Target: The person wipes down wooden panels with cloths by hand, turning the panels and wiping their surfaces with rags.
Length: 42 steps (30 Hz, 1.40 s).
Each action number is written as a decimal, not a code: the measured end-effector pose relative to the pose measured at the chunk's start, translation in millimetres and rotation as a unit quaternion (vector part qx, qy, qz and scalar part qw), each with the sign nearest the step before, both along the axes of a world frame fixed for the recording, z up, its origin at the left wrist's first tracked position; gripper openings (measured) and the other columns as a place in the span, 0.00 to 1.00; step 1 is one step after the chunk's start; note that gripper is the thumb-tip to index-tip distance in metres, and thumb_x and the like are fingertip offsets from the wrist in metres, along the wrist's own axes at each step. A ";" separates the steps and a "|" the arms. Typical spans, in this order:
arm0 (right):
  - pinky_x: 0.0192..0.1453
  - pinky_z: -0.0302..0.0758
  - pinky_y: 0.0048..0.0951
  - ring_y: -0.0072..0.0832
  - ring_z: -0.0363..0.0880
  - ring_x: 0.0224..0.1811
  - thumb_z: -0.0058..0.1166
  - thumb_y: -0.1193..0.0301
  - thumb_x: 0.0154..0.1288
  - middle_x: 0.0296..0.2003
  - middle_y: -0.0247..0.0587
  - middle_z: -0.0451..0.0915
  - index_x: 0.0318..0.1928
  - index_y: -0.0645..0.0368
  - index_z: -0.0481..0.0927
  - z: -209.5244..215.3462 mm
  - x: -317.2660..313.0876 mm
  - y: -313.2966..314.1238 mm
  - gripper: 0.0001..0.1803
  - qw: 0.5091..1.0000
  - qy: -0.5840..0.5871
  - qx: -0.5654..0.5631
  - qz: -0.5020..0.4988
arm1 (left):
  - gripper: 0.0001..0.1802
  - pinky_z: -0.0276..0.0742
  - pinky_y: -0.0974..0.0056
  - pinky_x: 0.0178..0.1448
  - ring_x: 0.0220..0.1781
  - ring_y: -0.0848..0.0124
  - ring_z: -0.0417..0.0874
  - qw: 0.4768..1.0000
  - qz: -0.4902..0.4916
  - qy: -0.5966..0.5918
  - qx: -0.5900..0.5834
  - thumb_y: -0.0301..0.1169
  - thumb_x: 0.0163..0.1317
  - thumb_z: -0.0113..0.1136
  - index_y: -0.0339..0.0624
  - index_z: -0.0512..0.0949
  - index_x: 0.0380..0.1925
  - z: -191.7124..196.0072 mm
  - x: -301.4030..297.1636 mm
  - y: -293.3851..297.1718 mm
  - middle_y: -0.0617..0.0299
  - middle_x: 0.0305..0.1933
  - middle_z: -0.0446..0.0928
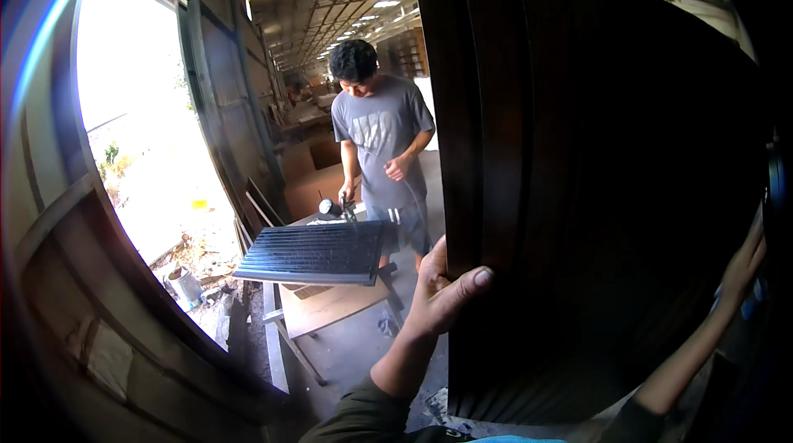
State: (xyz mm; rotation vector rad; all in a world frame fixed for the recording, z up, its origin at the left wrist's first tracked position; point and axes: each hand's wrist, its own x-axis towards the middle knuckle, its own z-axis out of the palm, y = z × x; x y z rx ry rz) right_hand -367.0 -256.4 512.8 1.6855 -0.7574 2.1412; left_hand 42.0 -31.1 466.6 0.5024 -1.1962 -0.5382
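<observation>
A large dark brown panel [578, 195] with vertical grooves stands upright right in front of me and fills the right half of the view. My left hand [446, 290] grips its left edge, thumb on the near face and the other fingers mostly hidden behind the edge. At the far right, my right hand [746, 257] is closed along the opposite edge; its fingertips are hard to make out in the shadow. Both forearms reach up from below in dark sleeves.
Beyond the panel a person [380, 133] in a grey shirt holds a spray gun [348, 210] over a dark ribbed panel [314, 251] on a wooden stand [334, 311]. A wide doorway [136, 112] opens at left, with a bucket [184, 286] outside.
</observation>
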 end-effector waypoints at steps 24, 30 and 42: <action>0.36 0.67 0.38 0.41 0.73 0.28 0.41 0.58 0.66 0.25 0.43 0.74 0.34 0.56 0.79 -445.7 -17.2 0.9 0.17 0.917 -0.195 0.337 -0.089 | 0.26 0.70 0.57 0.56 0.51 0.61 0.72 0.880 0.377 -0.152 0.246 0.40 0.65 0.46 0.33 0.65 0.58 -78.7 -109.7 -127.0 0.50 0.53 0.70; 0.41 0.67 0.44 0.44 0.76 0.31 0.47 0.61 0.62 0.26 0.42 0.77 0.31 0.50 0.79 -475.6 -10.8 4.4 0.11 0.868 -0.168 0.461 -0.077 | 0.27 0.66 0.56 0.59 0.55 0.60 0.69 0.916 0.282 -0.128 0.254 0.41 0.67 0.42 0.33 0.63 0.60 -91.6 -124.2 -109.8 0.49 0.57 0.67; 0.32 0.75 0.41 0.46 0.79 0.33 0.52 0.66 0.63 0.35 0.51 0.78 0.41 0.54 0.82 -442.3 -55.0 299.1 0.10 0.792 -0.114 0.469 -0.374 | 0.29 0.59 0.53 0.67 0.65 0.56 0.63 0.940 0.036 -0.093 0.328 0.44 0.70 0.35 0.34 0.59 0.64 -137.9 -170.0 -76.2 0.46 0.65 0.60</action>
